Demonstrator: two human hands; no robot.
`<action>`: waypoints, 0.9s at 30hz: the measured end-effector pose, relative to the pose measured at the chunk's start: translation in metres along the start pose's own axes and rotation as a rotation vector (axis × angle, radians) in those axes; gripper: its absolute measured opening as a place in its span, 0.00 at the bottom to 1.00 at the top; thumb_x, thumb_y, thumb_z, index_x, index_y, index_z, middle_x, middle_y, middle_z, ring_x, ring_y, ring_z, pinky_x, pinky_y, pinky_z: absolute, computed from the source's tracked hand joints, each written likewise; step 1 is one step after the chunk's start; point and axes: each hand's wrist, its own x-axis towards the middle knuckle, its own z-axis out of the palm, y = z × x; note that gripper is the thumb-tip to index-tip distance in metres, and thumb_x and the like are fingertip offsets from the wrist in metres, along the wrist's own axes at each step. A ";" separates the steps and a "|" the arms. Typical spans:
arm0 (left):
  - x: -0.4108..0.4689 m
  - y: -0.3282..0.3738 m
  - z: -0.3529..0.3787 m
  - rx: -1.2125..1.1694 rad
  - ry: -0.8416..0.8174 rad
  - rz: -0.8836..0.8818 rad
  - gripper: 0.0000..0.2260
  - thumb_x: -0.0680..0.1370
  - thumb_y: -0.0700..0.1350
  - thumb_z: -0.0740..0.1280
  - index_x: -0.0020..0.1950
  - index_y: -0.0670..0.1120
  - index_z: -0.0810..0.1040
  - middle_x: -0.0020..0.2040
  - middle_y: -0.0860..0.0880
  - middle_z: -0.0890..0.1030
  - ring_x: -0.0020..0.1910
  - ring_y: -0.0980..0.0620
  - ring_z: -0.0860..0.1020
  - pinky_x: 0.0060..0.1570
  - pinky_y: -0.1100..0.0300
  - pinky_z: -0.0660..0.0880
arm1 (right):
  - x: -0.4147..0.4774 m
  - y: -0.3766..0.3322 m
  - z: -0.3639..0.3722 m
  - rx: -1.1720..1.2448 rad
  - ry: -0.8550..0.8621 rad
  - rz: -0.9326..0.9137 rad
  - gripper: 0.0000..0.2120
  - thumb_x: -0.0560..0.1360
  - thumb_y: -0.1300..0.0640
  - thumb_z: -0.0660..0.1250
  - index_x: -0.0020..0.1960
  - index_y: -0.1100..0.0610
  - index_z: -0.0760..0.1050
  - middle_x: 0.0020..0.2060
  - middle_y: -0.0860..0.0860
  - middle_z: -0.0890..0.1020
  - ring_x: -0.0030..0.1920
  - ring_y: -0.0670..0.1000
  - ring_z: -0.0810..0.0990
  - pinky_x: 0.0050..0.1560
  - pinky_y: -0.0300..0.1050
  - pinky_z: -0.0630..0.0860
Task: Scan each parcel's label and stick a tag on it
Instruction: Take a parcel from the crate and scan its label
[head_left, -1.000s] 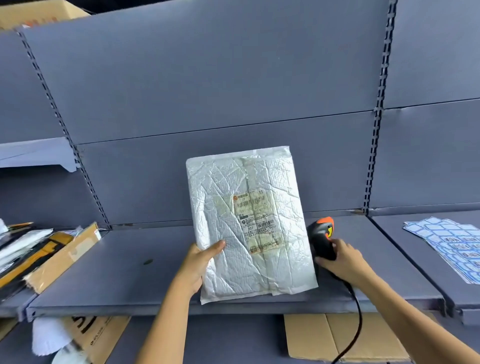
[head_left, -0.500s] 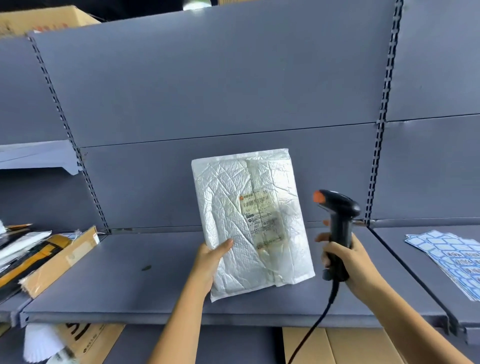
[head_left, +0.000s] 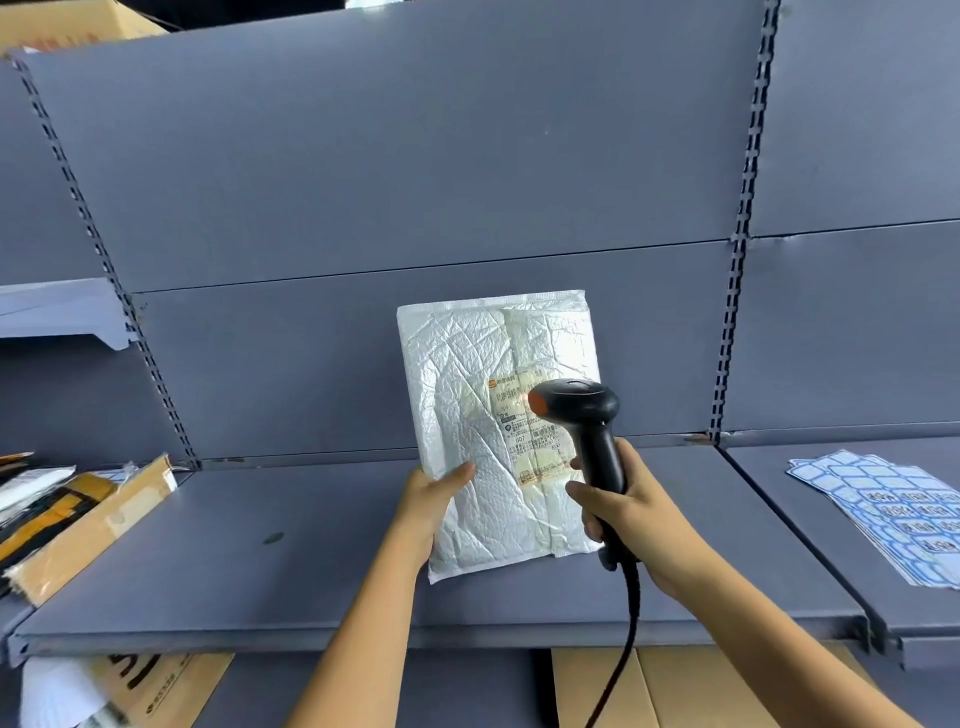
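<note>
A white crinkled padded parcel (head_left: 467, 415) is held upright above the grey shelf (head_left: 234, 561), its printed label (head_left: 524, 441) facing me. My left hand (head_left: 434, 499) grips the parcel's lower left edge, thumb on the front. My right hand (head_left: 623, 514) grips the handle of a black barcode scanner (head_left: 587, 415) with an orange tip. The scanner's head is right in front of the label and hides part of it. Its black cable hangs down below my right hand. Blue and white tag sheets (head_left: 883, 509) lie on the shelf at the right.
Cardboard packets and flat parcels (head_left: 67, 519) are stacked at the left end of the shelf. Brown cartons (head_left: 675, 686) stand below the shelf. The grey back panel with slotted uprights (head_left: 732, 312) rises behind the parcel.
My right hand took the scanner off the shelf, raised it and swung it left, in front of the parcel's label. My left hand has kept the parcel upright, lifted slightly.
</note>
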 end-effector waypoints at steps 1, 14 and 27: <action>0.002 0.000 0.000 0.004 -0.004 0.003 0.20 0.71 0.46 0.75 0.60 0.43 0.76 0.55 0.47 0.80 0.58 0.49 0.77 0.55 0.58 0.70 | 0.001 -0.001 -0.001 -0.005 0.001 0.003 0.11 0.75 0.63 0.66 0.54 0.57 0.66 0.29 0.55 0.69 0.28 0.51 0.67 0.27 0.45 0.67; -0.001 0.003 -0.001 0.020 -0.032 0.027 0.19 0.73 0.42 0.73 0.62 0.43 0.75 0.53 0.48 0.81 0.53 0.52 0.79 0.46 0.64 0.73 | 0.002 0.000 -0.006 0.048 -0.028 0.013 0.08 0.76 0.63 0.66 0.52 0.59 0.67 0.26 0.53 0.70 0.26 0.50 0.67 0.28 0.45 0.66; -0.013 0.009 0.006 -0.050 0.019 -0.011 0.20 0.76 0.40 0.68 0.66 0.41 0.66 0.59 0.49 0.72 0.63 0.52 0.68 0.62 0.57 0.63 | 0.008 0.015 -0.036 0.055 0.131 -0.002 0.10 0.77 0.62 0.64 0.57 0.55 0.70 0.29 0.55 0.72 0.29 0.53 0.69 0.29 0.48 0.68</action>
